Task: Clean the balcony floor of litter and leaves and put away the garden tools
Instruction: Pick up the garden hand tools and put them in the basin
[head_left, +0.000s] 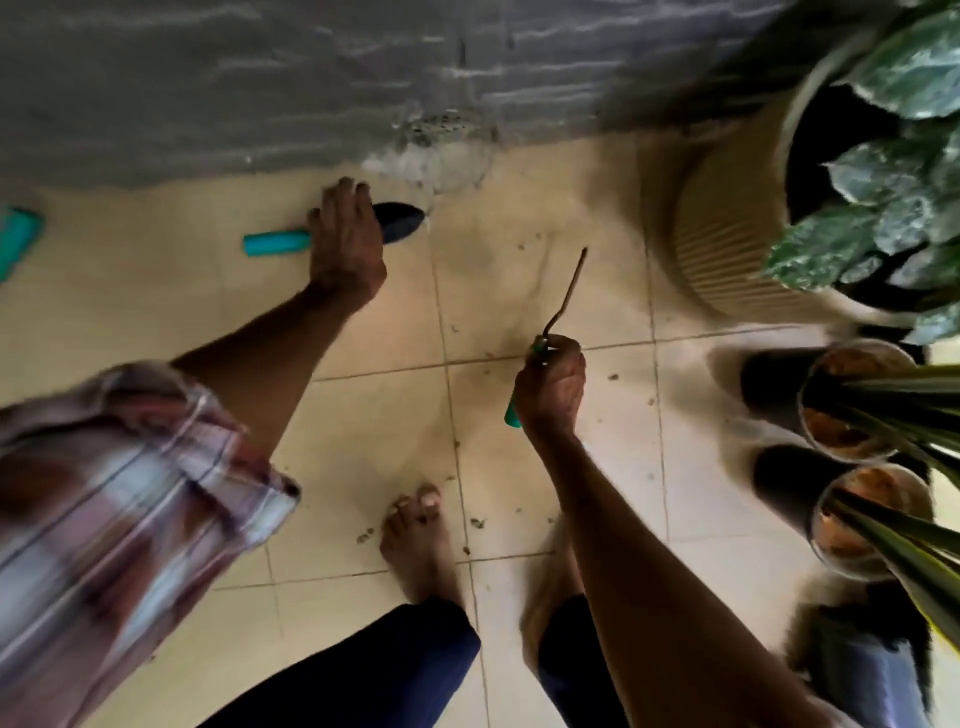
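The floor (363, 452) is cream tile with thin dark grout lines and brown specks of litter (475, 522). Left of the big pot (727, 228) the wall (208, 78) is streaky grey. The big pot is beige and finely ribbed; its leaves (883, 67) are dark green mottled pale. Well left of it the trowel (275, 243) has a teal handle and a navy-black blade; the weeder (563, 291), nearer it, a teal handle and dull brown shaft. The sleeve (104, 493) is maroon-and-white plaid.

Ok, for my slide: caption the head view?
Left hand grips a trowel on the tiles; right hand holds a thin teal-handled tool.
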